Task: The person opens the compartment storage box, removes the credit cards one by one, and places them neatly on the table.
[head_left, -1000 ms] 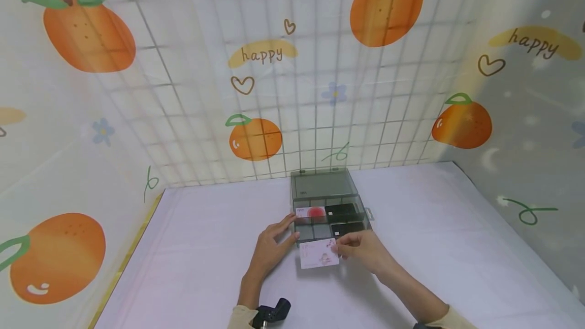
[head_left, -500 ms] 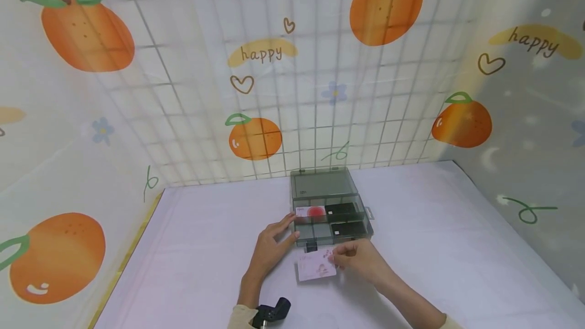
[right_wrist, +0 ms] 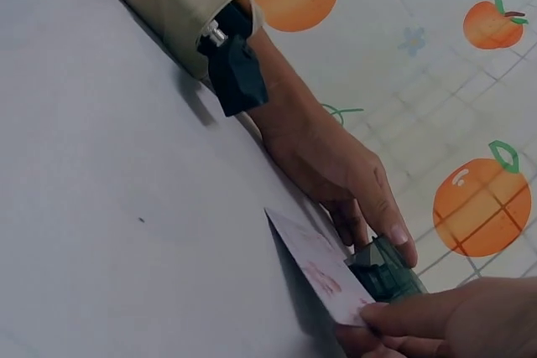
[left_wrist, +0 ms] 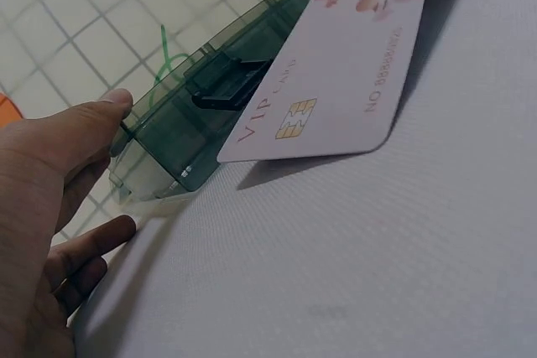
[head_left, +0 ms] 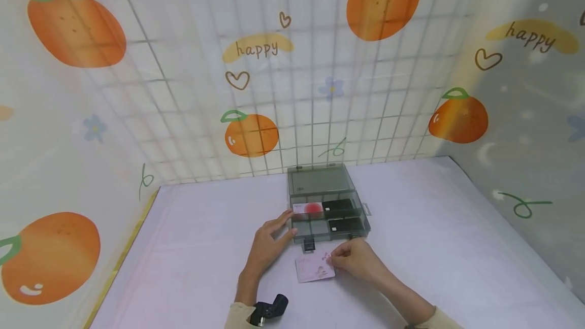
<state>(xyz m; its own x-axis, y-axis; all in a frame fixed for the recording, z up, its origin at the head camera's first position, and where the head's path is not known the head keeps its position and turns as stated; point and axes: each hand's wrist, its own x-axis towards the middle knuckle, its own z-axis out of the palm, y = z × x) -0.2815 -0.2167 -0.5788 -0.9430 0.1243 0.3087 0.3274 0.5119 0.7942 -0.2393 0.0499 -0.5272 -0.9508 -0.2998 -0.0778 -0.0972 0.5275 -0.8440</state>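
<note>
My right hand (head_left: 358, 260) pinches a white-pink VIP card (head_left: 315, 267) by its right edge, in front of an open box. In the left wrist view the card (left_wrist: 336, 73) shows a gold chip and printed lettering, its near edge tilted close over the cloth. The dark translucent green compartment box (head_left: 311, 227) has its lid (head_left: 320, 181) swung back. Against its left side rests my left hand (head_left: 267, 248), thumb at the front corner and fingers spread. Inside the box lie a red-and-white card (head_left: 308, 209) and two black cards, one behind (head_left: 338, 205) and one in front (head_left: 346, 225).
White cloth covers the table (head_left: 205, 237). A curtain with orange fruit prints hangs over a wire grid (head_left: 306, 90) right behind the box. The box's front latch (head_left: 309, 245) hangs down toward the card. A black wrist mount (head_left: 270, 309) sits on my left forearm.
My right hand has drawn the card down, away from the box front, uncovering the front compartments and latch. The left hand stays at the box. The head view has shifted slightly.
</note>
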